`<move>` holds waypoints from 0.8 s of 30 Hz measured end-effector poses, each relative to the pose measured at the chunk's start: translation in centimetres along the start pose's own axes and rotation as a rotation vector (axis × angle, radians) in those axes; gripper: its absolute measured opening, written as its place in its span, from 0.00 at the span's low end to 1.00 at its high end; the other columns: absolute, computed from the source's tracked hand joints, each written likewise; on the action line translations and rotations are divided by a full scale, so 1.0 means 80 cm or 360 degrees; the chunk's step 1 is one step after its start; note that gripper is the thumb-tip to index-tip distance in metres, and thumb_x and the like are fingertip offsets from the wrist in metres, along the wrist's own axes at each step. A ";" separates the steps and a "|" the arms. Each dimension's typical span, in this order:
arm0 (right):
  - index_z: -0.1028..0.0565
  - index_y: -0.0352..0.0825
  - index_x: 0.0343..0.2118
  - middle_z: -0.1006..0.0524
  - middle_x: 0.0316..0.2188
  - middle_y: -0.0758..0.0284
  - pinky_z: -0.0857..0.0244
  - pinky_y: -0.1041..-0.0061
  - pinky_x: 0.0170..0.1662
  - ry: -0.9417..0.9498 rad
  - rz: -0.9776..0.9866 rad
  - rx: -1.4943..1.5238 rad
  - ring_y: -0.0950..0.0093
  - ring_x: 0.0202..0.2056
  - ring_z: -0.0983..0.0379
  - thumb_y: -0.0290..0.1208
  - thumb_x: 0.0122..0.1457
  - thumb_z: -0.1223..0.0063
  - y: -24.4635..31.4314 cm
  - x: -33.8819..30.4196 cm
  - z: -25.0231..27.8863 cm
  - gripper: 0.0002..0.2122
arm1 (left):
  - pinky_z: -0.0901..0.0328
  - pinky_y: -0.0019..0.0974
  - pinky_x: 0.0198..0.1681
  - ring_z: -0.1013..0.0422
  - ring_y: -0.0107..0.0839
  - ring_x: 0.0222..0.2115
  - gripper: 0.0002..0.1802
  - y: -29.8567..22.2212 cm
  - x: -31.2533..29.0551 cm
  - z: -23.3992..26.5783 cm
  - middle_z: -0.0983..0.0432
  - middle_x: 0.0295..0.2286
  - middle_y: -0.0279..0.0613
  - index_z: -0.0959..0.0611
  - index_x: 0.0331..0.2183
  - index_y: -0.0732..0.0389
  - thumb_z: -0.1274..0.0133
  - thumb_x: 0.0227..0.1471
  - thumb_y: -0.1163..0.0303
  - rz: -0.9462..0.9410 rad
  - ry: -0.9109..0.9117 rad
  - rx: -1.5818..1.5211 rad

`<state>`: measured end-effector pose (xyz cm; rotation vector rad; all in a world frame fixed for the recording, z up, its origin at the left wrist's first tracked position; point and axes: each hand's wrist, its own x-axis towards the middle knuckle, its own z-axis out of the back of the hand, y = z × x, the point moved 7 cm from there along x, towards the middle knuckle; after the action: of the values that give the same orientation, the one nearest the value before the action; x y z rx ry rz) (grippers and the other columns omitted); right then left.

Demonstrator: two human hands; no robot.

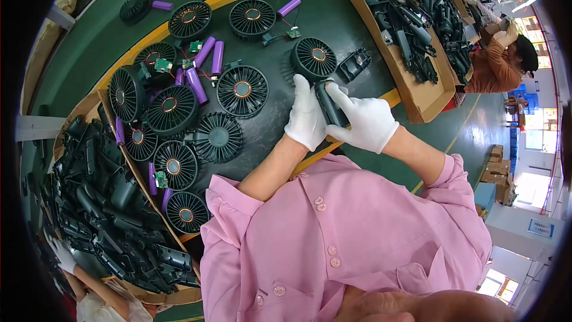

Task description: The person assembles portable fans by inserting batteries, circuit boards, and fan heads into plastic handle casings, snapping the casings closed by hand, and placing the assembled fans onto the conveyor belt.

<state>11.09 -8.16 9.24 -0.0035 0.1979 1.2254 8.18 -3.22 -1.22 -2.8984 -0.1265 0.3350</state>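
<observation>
gloved r. hand (364,121) curled around dk. handle part (330,107); l. hand (306,114) mostly open, flat along its side, prob. to steady it above tabletop (262,134) edge, nr. fan head (314,58).

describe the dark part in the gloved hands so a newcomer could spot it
At the near edge of the dark tabletop, find the white-gloved left hand and right hand. Between them is a dark, elongated part. Unlike the round, slatted fan just beyond, it is long, narrow and smooth-sided.
</observation>
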 end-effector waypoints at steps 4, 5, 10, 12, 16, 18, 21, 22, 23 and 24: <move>0.41 0.27 0.57 0.24 0.24 0.61 0.32 0.71 0.25 -0.0080 0.0162 0.0039 0.66 0.24 0.24 0.48 0.41 0.35 -0.002 -0.008 -0.013 0.43 | 0.40 0.47 0.54 0.34 0.41 0.47 0.44 0.005 -0.004 -0.003 0.31 0.44 0.46 0.32 0.48 0.58 0.75 0.52 0.28 0.0034 0.0112 -0.0129; 0.41 0.27 0.57 0.24 0.24 0.61 0.32 0.71 0.25 -0.0078 0.0158 0.0043 0.66 0.24 0.24 0.48 0.41 0.35 -0.001 -0.008 -0.014 0.43 | 0.40 0.47 0.54 0.34 0.41 0.47 0.44 0.008 -0.004 -0.001 0.31 0.44 0.46 0.32 0.48 0.58 0.75 0.52 0.28 0.0038 0.0109 -0.0129; 0.41 0.26 0.55 0.25 0.23 0.61 0.31 0.70 0.26 0.0018 0.0155 -0.0190 0.64 0.24 0.24 0.52 0.40 0.35 -0.007 -0.015 -0.037 0.45 | 0.36 0.41 0.50 0.31 0.36 0.43 0.22 0.009 -0.005 0.000 0.29 0.42 0.46 0.30 0.44 0.60 0.49 0.57 0.54 -0.0260 0.0014 0.0255; 0.41 0.26 0.55 0.24 0.23 0.60 0.31 0.68 0.26 0.0082 0.0106 -0.0072 0.62 0.24 0.24 0.52 0.40 0.36 -0.010 -0.014 -0.042 0.44 | 0.36 0.41 0.50 0.31 0.37 0.42 0.19 0.010 -0.007 0.001 0.29 0.41 0.46 0.31 0.45 0.60 0.48 0.57 0.59 -0.0269 -0.0014 0.0299; 0.42 0.26 0.55 0.24 0.23 0.55 0.30 0.62 0.27 -0.0010 0.0240 0.0165 0.57 0.23 0.25 0.51 0.44 0.39 -0.005 -0.014 -0.040 0.41 | 0.37 0.44 0.51 0.31 0.37 0.44 0.18 0.001 -0.006 0.010 0.28 0.41 0.44 0.32 0.46 0.60 0.49 0.57 0.64 -0.0343 0.0054 0.0361; 0.45 0.27 0.58 0.25 0.23 0.53 0.30 0.62 0.28 -0.0112 0.0273 0.0348 0.55 0.24 0.25 0.50 0.47 0.40 -0.008 -0.015 -0.037 0.42 | 0.38 0.45 0.53 0.33 0.38 0.45 0.18 -0.004 -0.005 0.012 0.29 0.41 0.41 0.31 0.46 0.58 0.50 0.58 0.60 -0.0323 0.0117 0.0313; 0.48 0.28 0.60 0.24 0.24 0.53 0.30 0.63 0.30 -0.0166 0.0079 0.0636 0.55 0.27 0.25 0.49 0.49 0.41 -0.026 -0.023 -0.045 0.42 | 0.38 0.46 0.53 0.33 0.38 0.46 0.17 -0.009 -0.007 0.011 0.29 0.40 0.40 0.29 0.45 0.57 0.49 0.58 0.60 -0.0346 0.0099 0.0323; 0.49 0.29 0.61 0.24 0.26 0.52 0.30 0.64 0.32 -0.0148 -0.0053 0.0819 0.55 0.28 0.24 0.48 0.50 0.41 -0.034 -0.025 -0.051 0.42 | 0.38 0.47 0.53 0.33 0.38 0.46 0.17 -0.013 -0.005 0.013 0.29 0.40 0.39 0.28 0.44 0.57 0.48 0.57 0.60 -0.0387 0.0030 0.0370; 0.49 0.29 0.61 0.24 0.26 0.52 0.30 0.64 0.32 -0.0171 -0.0065 0.0820 0.55 0.28 0.24 0.48 0.50 0.41 -0.036 -0.027 -0.051 0.42 | 0.38 0.47 0.53 0.33 0.38 0.46 0.17 -0.014 -0.004 0.011 0.29 0.40 0.39 0.28 0.44 0.57 0.48 0.57 0.60 -0.0376 0.0046 0.0387; 0.49 0.31 0.61 0.24 0.28 0.51 0.30 0.64 0.34 -0.0235 -0.0164 0.1089 0.54 0.29 0.25 0.48 0.51 0.43 -0.042 -0.030 -0.051 0.41 | 0.37 0.46 0.53 0.33 0.38 0.46 0.16 -0.015 -0.010 -0.002 0.28 0.40 0.40 0.28 0.44 0.57 0.47 0.56 0.62 -0.0357 0.0118 0.0372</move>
<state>12.89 -12.00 5.29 0.6600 0.4730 1.0009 7.38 -2.19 -0.65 -2.6287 -0.3704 0.1885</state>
